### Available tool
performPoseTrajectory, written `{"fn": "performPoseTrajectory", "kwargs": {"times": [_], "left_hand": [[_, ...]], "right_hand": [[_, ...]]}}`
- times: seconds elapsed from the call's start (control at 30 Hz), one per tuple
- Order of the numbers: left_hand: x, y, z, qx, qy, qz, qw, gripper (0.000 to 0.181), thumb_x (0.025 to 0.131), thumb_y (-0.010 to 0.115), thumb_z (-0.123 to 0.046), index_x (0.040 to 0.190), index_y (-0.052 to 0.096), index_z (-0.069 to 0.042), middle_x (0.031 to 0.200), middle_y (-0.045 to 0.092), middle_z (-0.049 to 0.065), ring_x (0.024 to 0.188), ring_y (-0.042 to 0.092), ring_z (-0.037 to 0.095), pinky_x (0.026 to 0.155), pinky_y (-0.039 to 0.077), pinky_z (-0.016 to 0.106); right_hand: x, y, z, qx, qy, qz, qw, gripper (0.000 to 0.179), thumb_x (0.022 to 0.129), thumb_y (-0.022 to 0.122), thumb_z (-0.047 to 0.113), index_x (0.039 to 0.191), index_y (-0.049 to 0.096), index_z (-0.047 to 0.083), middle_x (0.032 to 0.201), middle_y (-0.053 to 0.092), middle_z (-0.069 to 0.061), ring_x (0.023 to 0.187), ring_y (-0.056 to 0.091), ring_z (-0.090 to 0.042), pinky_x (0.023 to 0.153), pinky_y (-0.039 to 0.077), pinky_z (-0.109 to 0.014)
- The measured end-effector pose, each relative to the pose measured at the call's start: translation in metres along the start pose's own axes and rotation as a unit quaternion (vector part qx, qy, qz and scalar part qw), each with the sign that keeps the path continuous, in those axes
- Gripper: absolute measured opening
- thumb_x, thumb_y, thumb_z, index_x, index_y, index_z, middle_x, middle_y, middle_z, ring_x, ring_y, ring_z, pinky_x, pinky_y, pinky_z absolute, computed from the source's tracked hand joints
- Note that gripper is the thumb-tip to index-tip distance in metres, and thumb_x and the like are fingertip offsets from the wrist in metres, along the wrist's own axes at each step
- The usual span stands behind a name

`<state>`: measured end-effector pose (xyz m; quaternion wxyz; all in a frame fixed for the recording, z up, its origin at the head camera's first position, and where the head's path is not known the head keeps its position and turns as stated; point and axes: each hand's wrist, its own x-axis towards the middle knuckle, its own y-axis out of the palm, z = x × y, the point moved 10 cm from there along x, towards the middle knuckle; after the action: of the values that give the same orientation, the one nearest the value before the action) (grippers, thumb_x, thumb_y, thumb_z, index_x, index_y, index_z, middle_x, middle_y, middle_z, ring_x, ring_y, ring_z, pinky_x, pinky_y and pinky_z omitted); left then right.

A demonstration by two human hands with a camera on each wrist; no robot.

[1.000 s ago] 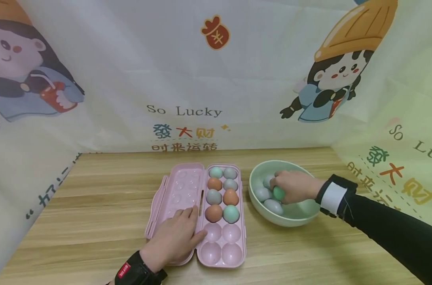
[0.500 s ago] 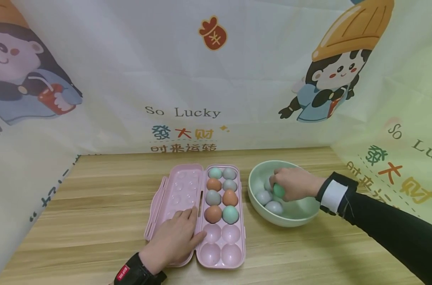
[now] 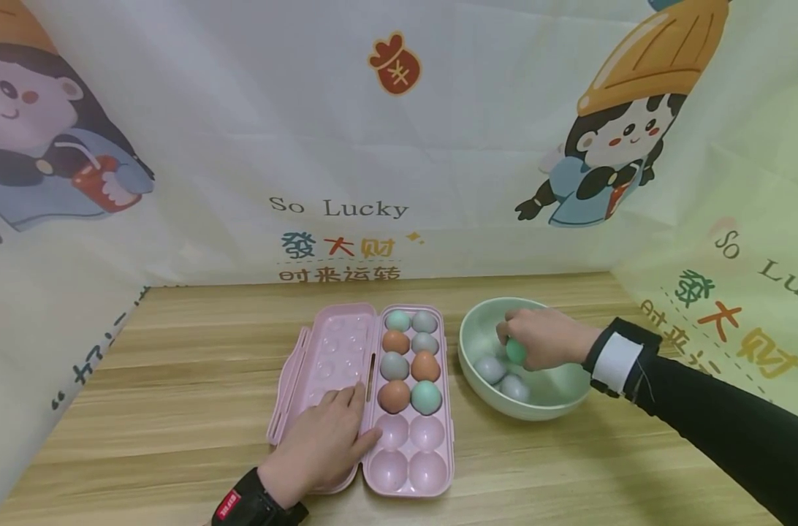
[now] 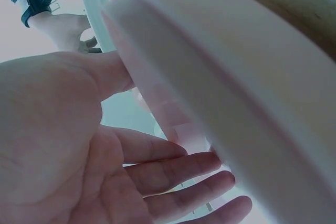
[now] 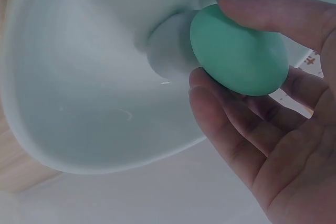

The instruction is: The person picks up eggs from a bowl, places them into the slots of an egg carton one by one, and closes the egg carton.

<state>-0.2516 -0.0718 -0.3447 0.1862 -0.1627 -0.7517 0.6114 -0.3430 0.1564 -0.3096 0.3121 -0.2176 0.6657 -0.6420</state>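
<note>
Green egg (image 3: 515,352) in its grasp, the right hand (image 3: 546,340) hangs in or just over the bowl (image 3: 550,391) in the head view; the left hand (image 3: 320,442) rests on the open lid (image 3: 333,351) of the pink egg box (image 3: 389,471), probably steadying it. In the left wrist view, its fingers (image 4: 163,174) lie nearly straight, gripping nothing. In the right wrist view, thumb (image 5: 283,14) and fingertips (image 5: 200,100) pinch the egg, seemingly lest it slip.

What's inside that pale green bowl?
Pale grey eggs, two visible in the head view; there, the right hand, holding a green egg, covers part of the bowl, hiding anything beneath.
</note>
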Motion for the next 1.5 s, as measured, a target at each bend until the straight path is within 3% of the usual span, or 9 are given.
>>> {"fn": "performPoseTrajectory", "kwargs": {"times": [0.5,0.97,1.23,1.5], "left_hand": [[0.0,-0.001,0.0,-0.002,-0.003,0.0,1.0,0.066,0.095,0.053,-0.041,0.134,0.044,0.011,0.126,0.052,0.024,0.116,0.05,0.035,0.087,0.044,0.047],[-0.001,0.0,0.0,-0.007,-0.007,0.01,0.9999,0.065,0.096,0.052,-0.041,0.135,0.043,0.01,0.128,0.05,0.024,0.117,0.049,0.036,0.088,0.043,0.048],[0.0,0.0,-0.001,0.004,-0.003,0.014,0.9999,0.063,0.097,0.05,-0.04,0.135,0.044,0.01,0.129,0.05,0.024,0.118,0.048,0.035,0.087,0.044,0.048],[0.0,0.001,-0.001,0.009,0.002,0.014,0.9999,0.062,0.097,0.05,-0.04,0.133,0.045,0.01,0.127,0.051,0.024,0.116,0.049,0.035,0.086,0.045,0.047]], "right_hand": [[0.004,-0.013,0.011,-0.013,0.01,-0.016,0.9997,0.035,0.068,0.074,0.01,0.101,0.063,0.006,0.089,0.057,-0.003,0.069,0.05,-0.012,0.053,0.042,-0.024],[-0.001,-0.042,0.032,-0.021,-0.007,-0.082,0.9964,0.039,0.075,0.076,0.024,0.109,0.064,0.008,0.09,0.058,-0.001,0.069,0.053,-0.01,0.056,0.044,-0.023],[-0.005,-0.053,0.058,-0.017,-0.022,-0.118,0.9926,0.045,0.08,0.076,0.032,0.117,0.064,0.008,0.107,0.061,-0.006,0.088,0.06,-0.015,0.075,0.049,-0.03],[-0.003,-0.054,0.082,0.017,-0.034,-0.124,0.9916,0.042,0.079,0.075,0.027,0.117,0.065,0.012,0.105,0.06,-0.002,0.088,0.059,-0.014,0.075,0.049,-0.028]]}}
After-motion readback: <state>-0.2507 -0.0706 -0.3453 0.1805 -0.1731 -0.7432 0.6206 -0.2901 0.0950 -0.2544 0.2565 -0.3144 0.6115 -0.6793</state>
